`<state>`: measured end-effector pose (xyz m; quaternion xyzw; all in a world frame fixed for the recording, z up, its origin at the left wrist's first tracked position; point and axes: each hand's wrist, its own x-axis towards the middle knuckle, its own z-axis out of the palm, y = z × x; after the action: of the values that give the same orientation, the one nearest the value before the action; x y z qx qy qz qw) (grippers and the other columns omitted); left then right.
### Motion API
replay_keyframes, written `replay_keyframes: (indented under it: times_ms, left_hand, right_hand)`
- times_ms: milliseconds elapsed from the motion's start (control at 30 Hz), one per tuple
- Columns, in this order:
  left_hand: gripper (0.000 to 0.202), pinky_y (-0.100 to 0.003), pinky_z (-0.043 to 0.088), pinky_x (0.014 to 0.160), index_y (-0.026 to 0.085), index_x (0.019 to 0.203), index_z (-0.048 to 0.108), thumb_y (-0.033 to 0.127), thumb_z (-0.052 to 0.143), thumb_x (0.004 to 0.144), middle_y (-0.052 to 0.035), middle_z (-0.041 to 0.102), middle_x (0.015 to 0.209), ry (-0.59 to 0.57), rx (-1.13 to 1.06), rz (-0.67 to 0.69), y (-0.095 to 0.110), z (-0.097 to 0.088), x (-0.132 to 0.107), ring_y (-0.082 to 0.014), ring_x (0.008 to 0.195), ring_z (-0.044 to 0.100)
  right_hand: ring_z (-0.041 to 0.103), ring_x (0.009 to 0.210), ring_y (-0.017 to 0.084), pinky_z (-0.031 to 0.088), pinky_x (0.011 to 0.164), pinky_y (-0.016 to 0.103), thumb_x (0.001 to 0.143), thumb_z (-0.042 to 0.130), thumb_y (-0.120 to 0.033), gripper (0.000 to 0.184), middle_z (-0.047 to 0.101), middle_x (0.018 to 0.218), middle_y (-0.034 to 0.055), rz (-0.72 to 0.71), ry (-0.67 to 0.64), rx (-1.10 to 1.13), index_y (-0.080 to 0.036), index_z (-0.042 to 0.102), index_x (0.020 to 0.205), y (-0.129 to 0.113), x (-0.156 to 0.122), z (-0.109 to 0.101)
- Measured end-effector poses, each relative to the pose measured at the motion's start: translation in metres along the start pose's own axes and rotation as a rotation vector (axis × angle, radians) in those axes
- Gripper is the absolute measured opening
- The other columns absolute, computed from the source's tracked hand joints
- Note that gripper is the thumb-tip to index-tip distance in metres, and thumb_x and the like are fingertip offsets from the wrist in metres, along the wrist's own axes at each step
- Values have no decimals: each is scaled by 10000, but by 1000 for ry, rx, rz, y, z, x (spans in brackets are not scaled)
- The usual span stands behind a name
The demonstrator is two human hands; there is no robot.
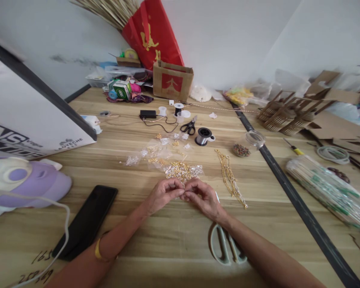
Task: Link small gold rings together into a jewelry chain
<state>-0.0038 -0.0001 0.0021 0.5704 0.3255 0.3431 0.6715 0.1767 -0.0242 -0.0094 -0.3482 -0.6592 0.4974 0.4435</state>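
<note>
Across the table (156,250), left hand (167,194) and right hand (201,197) meet, fingertips pinched; grip narrow, contents too small to tell. Gold-and-silver pieces (179,169) piled just beyond; gold chains (228,176) right of pile; white-handled scissors (223,250) by right forearm (258,244).

Left hand (167,192) and right hand (203,197) are pinching close together, anything between them too small to tell, just nearside of gold and silver beads (178,170). Gold chains (228,176) are lying rightward on tabletop (156,252); white-handled scissors (221,249) are showing beside right forearm (258,242); black phone (88,220) is resting near left forearm (126,228).
</note>
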Motion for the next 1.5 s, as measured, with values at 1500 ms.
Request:
replay_keyframes:
  times_ms: [1500]
  left_hand:
    - [218, -246, 426, 675, 114, 762, 595, 327, 629, 797, -9, 587, 683, -11, 0, -23, 0, 0, 0, -119, 669, 543]
  right_hand:
    - [583, 741, 141, 486, 618, 245, 873, 587, -284, 106, 609, 821, 47, -47, 36, -145, -183, 615, 890, 1, 0, -1]
